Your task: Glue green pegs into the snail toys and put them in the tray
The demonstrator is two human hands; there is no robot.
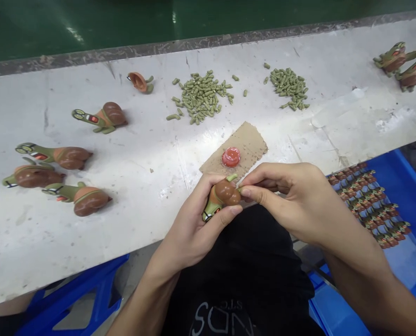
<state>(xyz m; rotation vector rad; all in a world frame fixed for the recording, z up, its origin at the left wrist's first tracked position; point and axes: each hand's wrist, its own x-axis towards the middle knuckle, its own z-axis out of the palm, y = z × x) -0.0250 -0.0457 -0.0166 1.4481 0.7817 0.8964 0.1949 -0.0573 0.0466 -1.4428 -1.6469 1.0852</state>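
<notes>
My left hand (197, 219) is wrapped round a snail figurine (225, 193) with a brown body and a green head pointing down left. One short green piece sticks up from its far side. My right hand (288, 196) pinches a small green piece (240, 190) against the brown end of the figurine; whether it is fixed there I cannot tell. Just beyond both hands lies a piece of cardboard (248, 137) bearing a small red container (231, 157) with a glossy wet top. Farther back are a large pile of small green pieces (202, 98) and a smaller green pile (290, 86).
Several similar figurines (92, 200) lie on the white table (141, 154) at the left. An orange-brown hollow part (137, 81) lies at the back, and two figurines (395, 60) stand far right. A blue crate (407, 182) holds rows of figurines beside my right arm.
</notes>
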